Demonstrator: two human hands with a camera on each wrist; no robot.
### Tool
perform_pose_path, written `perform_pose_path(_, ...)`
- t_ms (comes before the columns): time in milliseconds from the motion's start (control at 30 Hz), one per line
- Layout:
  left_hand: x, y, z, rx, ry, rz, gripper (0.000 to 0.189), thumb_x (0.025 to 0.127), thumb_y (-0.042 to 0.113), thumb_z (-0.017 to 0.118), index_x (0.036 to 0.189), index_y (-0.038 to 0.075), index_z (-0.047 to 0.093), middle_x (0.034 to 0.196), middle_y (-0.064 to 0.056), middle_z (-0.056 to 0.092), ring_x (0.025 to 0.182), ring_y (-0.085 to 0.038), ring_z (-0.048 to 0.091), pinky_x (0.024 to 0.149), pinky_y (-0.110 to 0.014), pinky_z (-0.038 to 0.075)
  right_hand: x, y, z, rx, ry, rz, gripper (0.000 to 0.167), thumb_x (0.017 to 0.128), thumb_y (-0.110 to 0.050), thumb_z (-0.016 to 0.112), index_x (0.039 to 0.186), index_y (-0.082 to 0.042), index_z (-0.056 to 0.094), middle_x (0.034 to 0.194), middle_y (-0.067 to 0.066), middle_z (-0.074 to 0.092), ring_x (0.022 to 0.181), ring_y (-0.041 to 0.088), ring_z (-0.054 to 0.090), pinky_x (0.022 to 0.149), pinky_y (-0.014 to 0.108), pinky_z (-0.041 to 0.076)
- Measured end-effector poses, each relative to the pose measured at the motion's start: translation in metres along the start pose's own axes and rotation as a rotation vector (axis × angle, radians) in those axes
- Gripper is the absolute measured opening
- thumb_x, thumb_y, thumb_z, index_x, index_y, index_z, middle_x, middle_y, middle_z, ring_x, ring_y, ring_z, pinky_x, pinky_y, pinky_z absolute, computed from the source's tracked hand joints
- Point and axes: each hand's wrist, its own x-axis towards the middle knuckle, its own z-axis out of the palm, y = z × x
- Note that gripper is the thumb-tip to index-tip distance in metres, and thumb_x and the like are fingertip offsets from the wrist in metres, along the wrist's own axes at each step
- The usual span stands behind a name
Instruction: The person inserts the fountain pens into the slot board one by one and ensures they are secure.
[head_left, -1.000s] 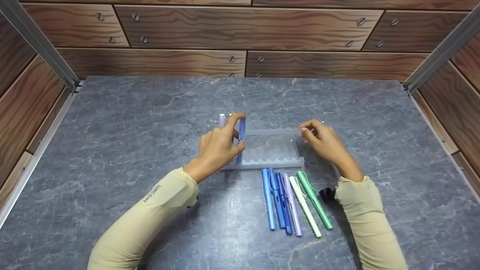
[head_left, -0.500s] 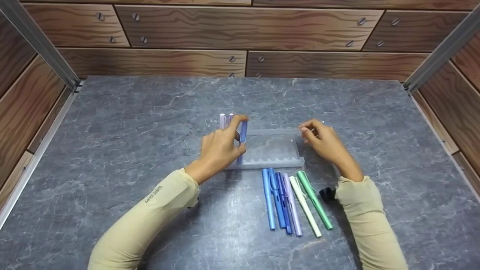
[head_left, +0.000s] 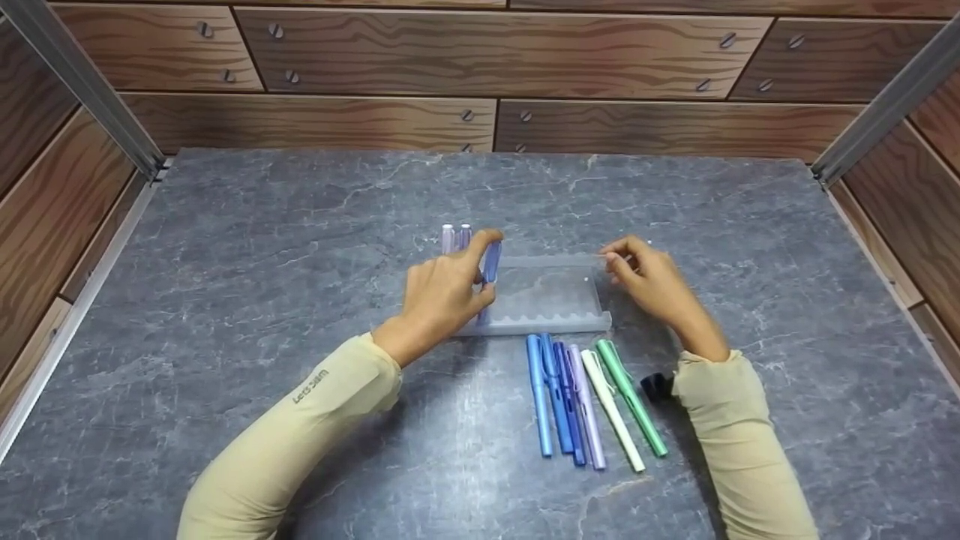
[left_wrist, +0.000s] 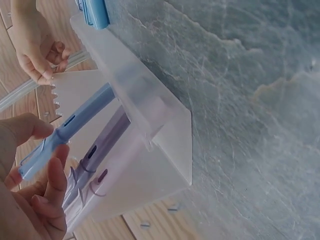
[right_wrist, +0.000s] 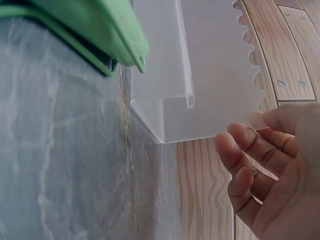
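From the head view I see a desk [head_left: 300, 225] of grey, white-veined marbling, and on it a stand [head_left: 540, 325] of frosted, see-through plastic, with a flat panel, a long straight ledge and a wavy row of rounded notches. The left hand [head_left: 442, 296] pinches a slim blue-violet pen [head_left: 491, 261] between thumb and fingers at the stand's left part; just past it rise the pale-tipped ends of a lilac pen [head_left: 448, 238] and a purple pen [head_left: 466, 234]. The right hand [head_left: 651, 279] is at the far right corner, fingers curled. Nearer the person, six slender pens lie in a loose fan: bright blue pen [head_left: 538, 394], mid-blue pen [head_left: 556, 397], dark blue pen [head_left: 575, 442], lavender pen [head_left: 592, 427], whitish-green pen [head_left: 616, 416] and green pen [head_left: 634, 401]. Pale yellow sleeves [head_left: 300, 420], softly wrinkled, cover both arms; behind stand wall panels [head_left: 487, 56] with a wood-grain pattern.

In the left wrist view, the held pen shows a smooth barrel, a clip and a dark oval slot. Its lower end meets the cloudy ledge; I can't tell whether it is seated. The purple and lilac pens lean alongside.

In the right wrist view, thumb and forefinger pinch the thin panel's corner, beside its scalloped edge. The green pen's angular clip looms large and blurred, well apart from that hand.
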Motion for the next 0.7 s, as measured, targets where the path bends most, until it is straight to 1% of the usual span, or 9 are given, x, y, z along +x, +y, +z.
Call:
perform_pose_path(167, 0.0019, -0.0013, -0.0012, 0.006, -0.013, -0.021, 0.054, 0.083, 0.023, 0.068, 0.131, 0.029, 0.044, 0.07, 0.002, 0.069, 0.05, -0.018, 0.055, 0.04, -0.028, 0.033, -0.0008, 0.0007, -0.001, 0.001, 0.004, -0.009, 0.023, 0.1, -0.014, 0.05, 0.11, 0.004, 0.061, 0.088, 0.018, 0.065, 0.073, 0.023, 0.062, 0.062, 0.016, 0.044)
perform_pose_path(267, 0.003, -0.0018, -0.0027, 0.015, -0.026, -0.041, 0.054, 0.084, 0.025, 0.068, 0.132, 0.03, 0.044, 0.066, 0.002, 0.067, 0.047, -0.017, 0.052, 0.039, -0.027, 0.03, -0.0011, 0.0004, -0.0014, -0.005, 0.005, -0.004, 0.023, 0.1, -0.014, 0.05, 0.109, 0.003, 0.062, 0.088, 0.017, 0.065, 0.072, 0.022, 0.061, 0.061, 0.016, 0.043)
perform_pose_path(500, 0.006, -0.0024, -0.0063, 0.014, -0.072, -0.095, 0.059, 0.085, 0.026, 0.068, 0.137, 0.033, 0.042, 0.07, 0.002, 0.068, 0.048, -0.017, 0.051, 0.039, -0.027, 0.031, 0.0, -0.0005, -0.0004, 0.009, -0.002, -0.002, 0.023, 0.1, -0.013, 0.05, 0.11, 0.005, 0.061, 0.089, 0.019, 0.064, 0.075, 0.029, 0.062, 0.062, 0.016, 0.045)
perform_pose_path(600, 0.0058, -0.0024, -0.0061, 0.015, -0.08, -0.107, 0.061, 0.086, 0.028, 0.069, 0.14, 0.033, 0.04, 0.069, 0.0, 0.068, 0.048, -0.017, 0.051, 0.04, -0.027, 0.032, 0.0005, -0.0001, -0.0001, 0.012, 0.002, -0.006, 0.023, 0.1, -0.013, 0.05, 0.109, 0.005, 0.061, 0.089, 0.019, 0.064, 0.075, 0.029, 0.062, 0.062, 0.015, 0.045)
perform_pose_path(700, 0.004, -0.0009, -0.006, -0.001, -0.076, -0.11, 0.063, 0.085, 0.033, 0.07, 0.141, 0.03, 0.04, 0.068, 0.0, 0.067, 0.047, -0.015, 0.049, 0.04, -0.026, 0.031, 0.0004, 0.0007, 0.0001, 0.01, 0.006, -0.011, 0.023, 0.099, -0.013, 0.05, 0.109, 0.005, 0.061, 0.089, 0.019, 0.064, 0.075, 0.028, 0.063, 0.062, 0.015, 0.045)
